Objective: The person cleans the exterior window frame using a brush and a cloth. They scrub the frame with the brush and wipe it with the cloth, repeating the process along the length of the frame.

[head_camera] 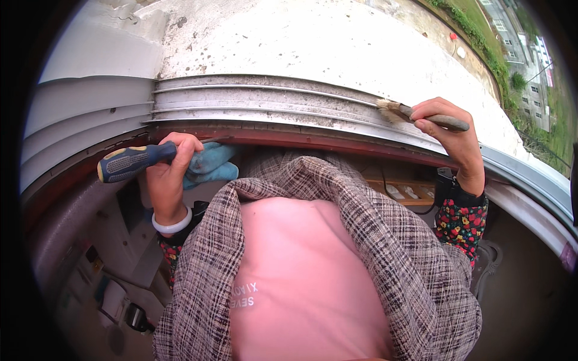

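Observation:
My right hand [451, 131] grips a paintbrush [408, 113] by its worn handle. Its pale bristles rest at the dusty sliding-window track [266, 101], towards the right of the visible rails. In my left hand [171, 176] is a screwdriver [135, 162] with a blue and yellow handle, its shaft pointing right along the red-brown sill edge [289, 140]. A blue cloth [212, 164] bunches beside the same hand; whether the fingers hold it too, I cannot tell. Dark dirt specks lie in the track's grooves.
Beyond the track lies a white outer ledge [280, 43] spotted with dirt, with ground and buildings [533, 94] outside at far right. A grey window frame [90, 104] rises at left. Indoors, a wooden tray [408, 192] sits below the sill, and a dark chair [485, 266] stands at right.

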`<state>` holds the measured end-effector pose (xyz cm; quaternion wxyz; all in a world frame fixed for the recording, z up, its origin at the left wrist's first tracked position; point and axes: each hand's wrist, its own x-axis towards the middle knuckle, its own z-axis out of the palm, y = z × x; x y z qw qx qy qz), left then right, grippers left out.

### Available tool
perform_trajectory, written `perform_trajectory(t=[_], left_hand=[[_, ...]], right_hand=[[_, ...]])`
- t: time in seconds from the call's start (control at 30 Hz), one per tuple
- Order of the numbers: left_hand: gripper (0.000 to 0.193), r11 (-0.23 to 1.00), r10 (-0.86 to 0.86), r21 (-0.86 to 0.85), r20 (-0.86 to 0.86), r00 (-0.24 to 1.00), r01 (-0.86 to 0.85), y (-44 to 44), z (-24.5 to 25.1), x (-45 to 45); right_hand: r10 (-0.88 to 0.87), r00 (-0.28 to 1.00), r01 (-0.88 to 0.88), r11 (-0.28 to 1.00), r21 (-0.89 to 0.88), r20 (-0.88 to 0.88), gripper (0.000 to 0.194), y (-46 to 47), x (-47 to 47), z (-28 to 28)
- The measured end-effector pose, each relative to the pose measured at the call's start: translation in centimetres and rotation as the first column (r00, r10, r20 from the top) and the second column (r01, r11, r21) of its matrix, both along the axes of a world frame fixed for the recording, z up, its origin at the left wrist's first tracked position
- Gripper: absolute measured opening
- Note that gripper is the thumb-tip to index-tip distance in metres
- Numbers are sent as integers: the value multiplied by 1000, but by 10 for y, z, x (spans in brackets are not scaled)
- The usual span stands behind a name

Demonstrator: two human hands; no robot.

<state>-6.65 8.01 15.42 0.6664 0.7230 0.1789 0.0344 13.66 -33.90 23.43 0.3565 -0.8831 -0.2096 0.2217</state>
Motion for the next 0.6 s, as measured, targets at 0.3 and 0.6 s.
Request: perform_trajectory(t=[0.3,0.6], left_hand=[[13,999,44,-19,20,999,-43,-2,3,-9],[13,996,79,-37,19,997,-78,-5,4,-19]], right_hand=[[27,954,81,936,342,-299,10,54,10,-15],[154,975,-29,797,604,-158,16,120,27,-64]])
